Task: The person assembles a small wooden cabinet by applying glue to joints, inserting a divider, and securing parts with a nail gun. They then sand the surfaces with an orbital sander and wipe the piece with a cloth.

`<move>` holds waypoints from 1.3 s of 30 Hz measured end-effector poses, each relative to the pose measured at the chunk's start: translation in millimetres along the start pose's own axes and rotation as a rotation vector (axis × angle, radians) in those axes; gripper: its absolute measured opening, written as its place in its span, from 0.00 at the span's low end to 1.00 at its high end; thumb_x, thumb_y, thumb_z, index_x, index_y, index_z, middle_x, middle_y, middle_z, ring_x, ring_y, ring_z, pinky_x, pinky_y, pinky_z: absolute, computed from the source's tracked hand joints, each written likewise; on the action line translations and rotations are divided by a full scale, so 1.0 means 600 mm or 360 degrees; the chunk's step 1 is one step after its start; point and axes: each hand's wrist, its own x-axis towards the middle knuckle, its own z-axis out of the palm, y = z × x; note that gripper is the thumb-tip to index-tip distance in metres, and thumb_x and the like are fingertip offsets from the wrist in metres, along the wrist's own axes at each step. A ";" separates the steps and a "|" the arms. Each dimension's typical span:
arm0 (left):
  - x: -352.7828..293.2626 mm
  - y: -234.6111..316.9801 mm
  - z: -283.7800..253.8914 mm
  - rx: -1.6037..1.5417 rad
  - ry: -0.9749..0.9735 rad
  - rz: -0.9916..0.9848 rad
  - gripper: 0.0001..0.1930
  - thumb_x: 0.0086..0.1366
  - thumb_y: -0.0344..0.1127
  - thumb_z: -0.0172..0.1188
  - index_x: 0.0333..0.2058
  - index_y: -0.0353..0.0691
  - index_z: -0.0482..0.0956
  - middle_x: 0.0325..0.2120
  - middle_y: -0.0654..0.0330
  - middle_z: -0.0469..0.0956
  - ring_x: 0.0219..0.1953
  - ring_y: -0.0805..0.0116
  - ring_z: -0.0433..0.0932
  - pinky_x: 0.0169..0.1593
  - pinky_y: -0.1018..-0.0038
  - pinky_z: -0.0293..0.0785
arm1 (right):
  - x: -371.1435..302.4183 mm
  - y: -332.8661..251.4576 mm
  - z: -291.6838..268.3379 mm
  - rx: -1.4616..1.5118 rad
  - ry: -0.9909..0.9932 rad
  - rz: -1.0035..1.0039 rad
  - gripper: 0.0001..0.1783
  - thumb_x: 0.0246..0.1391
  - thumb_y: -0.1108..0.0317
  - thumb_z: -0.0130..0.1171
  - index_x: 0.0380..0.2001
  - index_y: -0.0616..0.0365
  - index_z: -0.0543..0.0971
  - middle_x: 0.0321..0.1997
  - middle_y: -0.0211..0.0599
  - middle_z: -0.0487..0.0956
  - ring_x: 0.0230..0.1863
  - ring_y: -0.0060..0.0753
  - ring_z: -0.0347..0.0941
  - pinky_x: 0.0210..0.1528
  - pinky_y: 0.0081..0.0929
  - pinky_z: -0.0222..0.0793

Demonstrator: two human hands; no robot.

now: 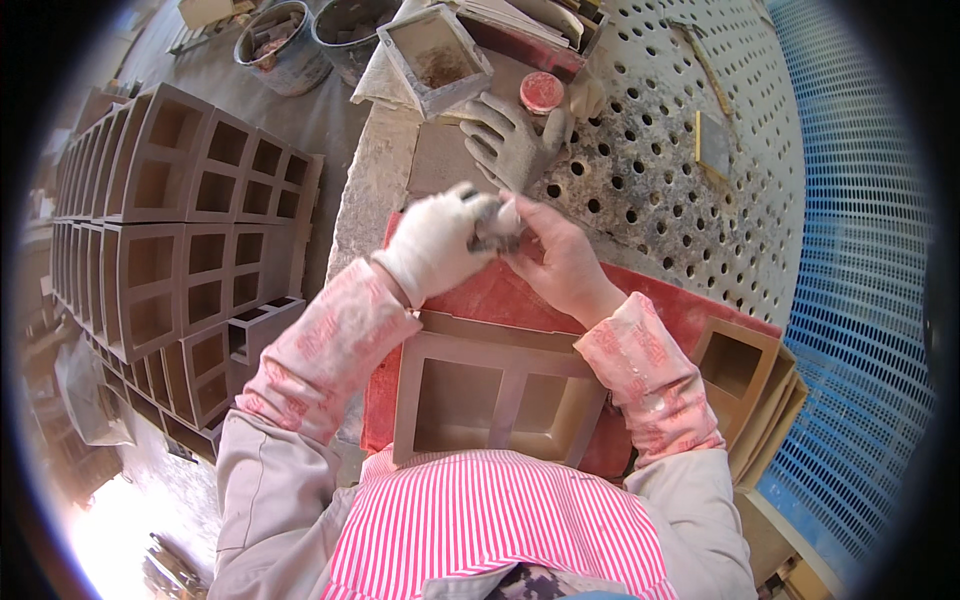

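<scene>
My left hand (440, 240), in a white glove with grey-stained fingertips, meets my bare right hand (555, 255) above the near edge of the worktable. The fingers of both hands are closed around a small whitish-grey thing (508, 218); blur and the fingers hide what it is. Just beyond them a grey work glove (512, 140) lies flat, beside a round red lid (541, 92). Below my forearms, close to my striped apron, rests a brown-grey frame-like box (500, 390) with two rectangular openings, on a red board (480, 290).
Stacked compartment boxes (190, 230) fill the left side. A square box (435, 65) sits at the table's far end, with buckets (275, 50) beyond. At right are a perforated board (640, 190) holding a hammer-like tool (705, 65), blue mesh (850, 250) and another box (735, 365).
</scene>
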 end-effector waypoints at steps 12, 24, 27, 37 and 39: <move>-0.033 0.037 0.052 -0.0068 0.0055 -0.0065 0.17 0.63 0.44 0.73 0.48 0.47 0.86 0.41 0.55 0.84 0.41 0.49 0.86 0.43 0.58 0.83 | -0.041 0.082 0.021 -0.0420 -0.0111 0.0026 0.16 0.56 0.73 0.72 0.47 0.58 0.82 0.43 0.53 0.84 0.43 0.60 0.82 0.46 0.42 0.79; -0.034 -0.041 0.030 0.0137 -0.0622 -0.0121 0.21 0.63 0.57 0.70 0.48 0.54 0.88 0.49 0.58 0.83 0.47 0.48 0.85 0.52 0.54 0.81 | -0.066 0.090 0.009 -0.0866 -0.0363 0.0120 0.12 0.56 0.74 0.65 0.41 0.59 0.74 0.41 0.51 0.81 0.46 0.64 0.80 0.46 0.55 0.76; -0.013 -0.051 -0.017 -0.0022 -0.0504 -0.0048 0.18 0.65 0.56 0.70 0.44 0.49 0.89 0.40 0.56 0.85 0.45 0.48 0.85 0.50 0.55 0.81 | -0.072 0.090 0.006 -0.0913 -0.0416 0.0130 0.14 0.56 0.77 0.64 0.45 0.57 0.75 0.45 0.50 0.81 0.47 0.61 0.81 0.49 0.54 0.78; 0.092 -0.075 -0.102 -0.0180 0.0761 -0.0251 0.15 0.69 0.48 0.69 0.43 0.44 0.90 0.39 0.53 0.88 0.41 0.50 0.86 0.45 0.61 0.82 | -0.031 0.034 -0.060 -0.0875 -0.0296 0.0124 0.23 0.52 0.77 0.64 0.54 0.60 0.81 0.52 0.52 0.82 0.52 0.60 0.81 0.57 0.46 0.78; 0.064 -0.066 -0.076 -0.0238 0.0767 -0.0280 0.14 0.68 0.48 0.71 0.41 0.43 0.90 0.38 0.52 0.87 0.39 0.51 0.87 0.43 0.62 0.82 | 0.019 0.010 -0.087 -0.0714 -0.0074 -0.0125 0.16 0.55 0.74 0.65 0.48 0.60 0.83 0.46 0.50 0.83 0.48 0.56 0.82 0.53 0.44 0.79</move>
